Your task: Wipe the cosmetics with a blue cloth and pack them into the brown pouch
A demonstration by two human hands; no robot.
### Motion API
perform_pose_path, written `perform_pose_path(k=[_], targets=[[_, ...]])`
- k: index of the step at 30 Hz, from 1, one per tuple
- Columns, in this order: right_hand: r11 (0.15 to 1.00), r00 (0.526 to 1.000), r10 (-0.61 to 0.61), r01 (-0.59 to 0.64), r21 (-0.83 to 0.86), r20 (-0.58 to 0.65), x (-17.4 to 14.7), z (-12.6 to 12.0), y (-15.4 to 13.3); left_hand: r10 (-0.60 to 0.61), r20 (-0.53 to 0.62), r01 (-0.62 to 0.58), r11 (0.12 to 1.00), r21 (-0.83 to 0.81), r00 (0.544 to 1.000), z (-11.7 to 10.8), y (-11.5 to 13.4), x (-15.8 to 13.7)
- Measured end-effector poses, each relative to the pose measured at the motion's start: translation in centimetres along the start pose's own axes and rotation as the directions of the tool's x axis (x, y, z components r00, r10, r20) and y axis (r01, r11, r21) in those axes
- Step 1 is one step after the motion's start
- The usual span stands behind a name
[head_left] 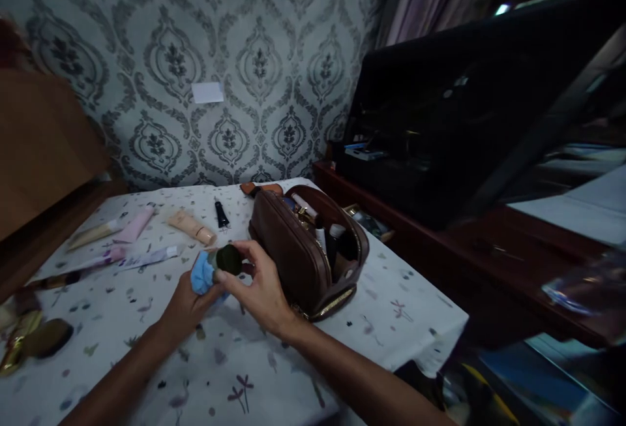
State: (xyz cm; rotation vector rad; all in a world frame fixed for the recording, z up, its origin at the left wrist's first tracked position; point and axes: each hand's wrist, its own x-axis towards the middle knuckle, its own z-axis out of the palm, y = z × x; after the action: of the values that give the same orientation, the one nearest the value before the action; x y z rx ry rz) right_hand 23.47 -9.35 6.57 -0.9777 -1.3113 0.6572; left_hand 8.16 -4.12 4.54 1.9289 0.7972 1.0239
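Both hands meet above the table, just left of the open brown cosmetic bag (293, 250). My left hand (193, 302) is closed around a light blue cloth (200, 274), which is bunched against a small jar with a dark round lid (229, 259). From the other side, my right hand (264, 286) grips that jar between thumb and fingers. Fingers cover part of the jar, so its full shape is hidden. Inside the bag several tubes and bottles stand, among them a white tube (304, 205). Its gold zip hangs undone at the front.
Beyond my hands lie a beige tube (190, 226), a small black tube (221, 214) and a pink tube (137, 224). A makeup brush (49, 338) rests at left. The patterned tablecloth (372, 315) ends beside a dark red desk (489, 282) bearing a large black screen (440, 106).
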Motion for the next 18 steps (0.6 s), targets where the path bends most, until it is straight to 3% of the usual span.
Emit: perform_pose_path(k=[3, 7, 12, 15, 18], targets=[[0.974, 0.982, -0.187, 0.186, -0.128, 0.006, -0.6, -1.7, -1.9, 0.121, 0.036, -0.122, 0.991, 0.045, 0.992, 0.7, 0.5, 0.3], [0.901, 0.922, -0.379, 0.386, -0.196, 0.076, -1.4, -4.3, -4.7, 0.35, 0.113, -0.364, 0.92, 0.143, 0.93, 2.1, 1.9, 1.7], [0.961, 0.953, -0.27, 0.257, -0.102, -0.14, -0.9, -8.2, -7.8, 0.484, 0.2, -0.523, 0.774, 0.356, 0.852, 4.2, 5.7, 4.0], [0.968, 0.942, -0.224, 0.184, -0.171, -0.25, 0.8, -11.3, -8.4, 0.54, 0.324, -0.616, 0.545, 0.569, 0.777, 5.3, 7.8, 4.8], [0.939, 0.956, -0.216, 0.148, -0.311, -0.199, 2.3, -14.5, -7.3, 0.503, 0.449, -0.653, 0.367, 0.663, 0.738, 6.1, 8.7, 5.0]])
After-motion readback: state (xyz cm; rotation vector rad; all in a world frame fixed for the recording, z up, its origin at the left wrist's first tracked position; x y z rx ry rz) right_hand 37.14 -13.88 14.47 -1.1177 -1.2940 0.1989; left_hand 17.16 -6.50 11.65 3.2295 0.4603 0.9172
